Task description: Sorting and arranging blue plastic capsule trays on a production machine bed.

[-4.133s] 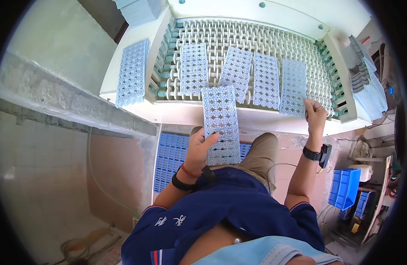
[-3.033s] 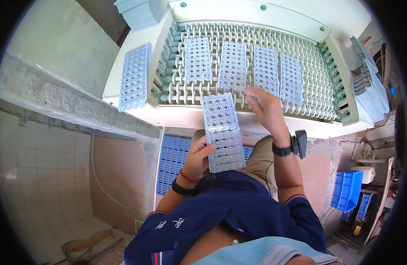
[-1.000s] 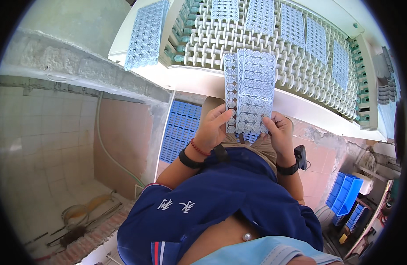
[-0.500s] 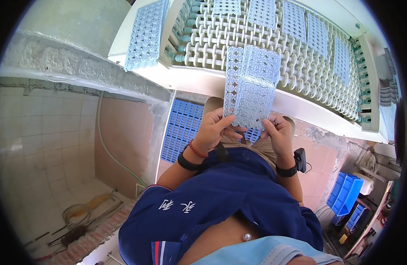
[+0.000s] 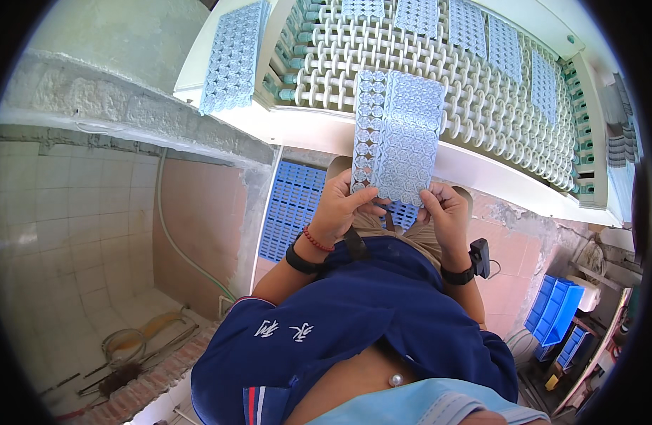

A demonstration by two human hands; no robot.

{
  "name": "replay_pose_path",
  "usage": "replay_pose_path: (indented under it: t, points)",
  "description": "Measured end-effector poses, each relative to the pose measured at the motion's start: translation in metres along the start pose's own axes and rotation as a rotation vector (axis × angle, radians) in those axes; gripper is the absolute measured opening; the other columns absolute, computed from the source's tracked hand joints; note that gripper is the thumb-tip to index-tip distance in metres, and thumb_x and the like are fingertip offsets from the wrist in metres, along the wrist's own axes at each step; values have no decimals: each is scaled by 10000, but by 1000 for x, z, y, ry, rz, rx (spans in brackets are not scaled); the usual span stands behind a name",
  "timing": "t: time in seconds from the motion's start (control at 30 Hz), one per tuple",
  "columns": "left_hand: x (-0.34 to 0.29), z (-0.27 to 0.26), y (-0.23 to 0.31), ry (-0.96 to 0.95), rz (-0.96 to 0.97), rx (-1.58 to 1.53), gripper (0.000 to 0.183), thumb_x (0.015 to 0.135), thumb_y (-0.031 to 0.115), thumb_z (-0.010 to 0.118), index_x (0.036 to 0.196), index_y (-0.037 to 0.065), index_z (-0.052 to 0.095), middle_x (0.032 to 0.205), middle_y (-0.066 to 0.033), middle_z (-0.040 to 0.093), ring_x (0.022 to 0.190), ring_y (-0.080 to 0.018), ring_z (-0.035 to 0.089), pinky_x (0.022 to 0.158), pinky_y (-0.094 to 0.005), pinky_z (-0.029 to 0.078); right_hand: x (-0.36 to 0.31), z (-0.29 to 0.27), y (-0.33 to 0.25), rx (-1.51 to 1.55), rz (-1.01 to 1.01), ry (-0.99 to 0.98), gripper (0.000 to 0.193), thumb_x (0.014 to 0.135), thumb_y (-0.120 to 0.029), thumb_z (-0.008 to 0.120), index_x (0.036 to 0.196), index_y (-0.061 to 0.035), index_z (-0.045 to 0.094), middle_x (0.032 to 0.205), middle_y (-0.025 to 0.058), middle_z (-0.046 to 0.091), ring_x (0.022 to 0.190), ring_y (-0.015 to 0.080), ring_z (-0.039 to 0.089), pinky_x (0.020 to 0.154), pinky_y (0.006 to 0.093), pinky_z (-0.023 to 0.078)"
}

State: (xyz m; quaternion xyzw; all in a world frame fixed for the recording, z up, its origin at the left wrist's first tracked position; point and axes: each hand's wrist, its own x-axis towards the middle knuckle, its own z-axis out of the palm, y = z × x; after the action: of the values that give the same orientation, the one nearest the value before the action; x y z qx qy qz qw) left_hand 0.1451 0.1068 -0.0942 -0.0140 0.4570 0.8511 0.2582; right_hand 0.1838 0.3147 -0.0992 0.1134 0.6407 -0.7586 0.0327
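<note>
My left hand [image 5: 346,197] pinches the lower left corner of light-blue perforated panels [image 5: 409,134] with rows of round shapes. They look like circuit board panels and overlap, one sticking out on the left; how many there are I cannot tell. The thumb and fingers of my right hand [image 5: 443,212] close on the lower right corner. The panels' far end overlaps the near edge of a roller conveyor [image 5: 453,127] with white wheels. Several similar single panels [image 5: 505,49] lie on the conveyor's wheels farther back.
A pile of light-blue panels [image 5: 234,57] rests on the conveyor's white left end. Below it, a blue slotted mat [image 5: 290,205] lies on the floor to the left of my legs. Blue bins [image 5: 552,309] stand at the lower right. A concrete ledge [image 5: 128,106] runs along the left.
The held panels have shifted slightly left and changed tilt, and less glare shows on them. Panels on the conveyor have moved a little to the left and nearer the back.
</note>
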Motion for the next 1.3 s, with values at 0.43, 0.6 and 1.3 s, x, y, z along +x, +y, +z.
replay_pose_path:
  t: [0.43, 0.6, 1.3]
  points:
    - [0, -2, 0, 62, 26, -8, 252, 827, -10, 588, 1072, -46, 541, 942, -140, 643, 783, -201, 656, 620, -277, 575, -2, 3, 1, 2, 17, -75, 150, 876, -115, 594, 958, 11, 602, 712, 33, 632, 542, 45, 538, 479, 165, 404]
    - [-4, -5, 10, 154, 85, 11, 220, 822, 13, 607, 1033, -30, 564, 887, -108, 646, 719, -161, 648, 573, -240, 550, -3, 0, -3, 32, 3, -18, 135, 876, -117, 594, 932, 5, 608, 713, 34, 633, 543, 43, 527, 490, 170, 410]
    - [10, -48, 40, 266, 341, 0, 159, 843, 68, 620, 976, -11, 583, 750, -90, 647, 588, -127, 621, 484, -206, 491, 26, 5, -20, 44, -28, -31, 178, 898, -156, 569, 942, 6, 626, 715, 42, 637, 487, 50, 504, 445, 171, 387]
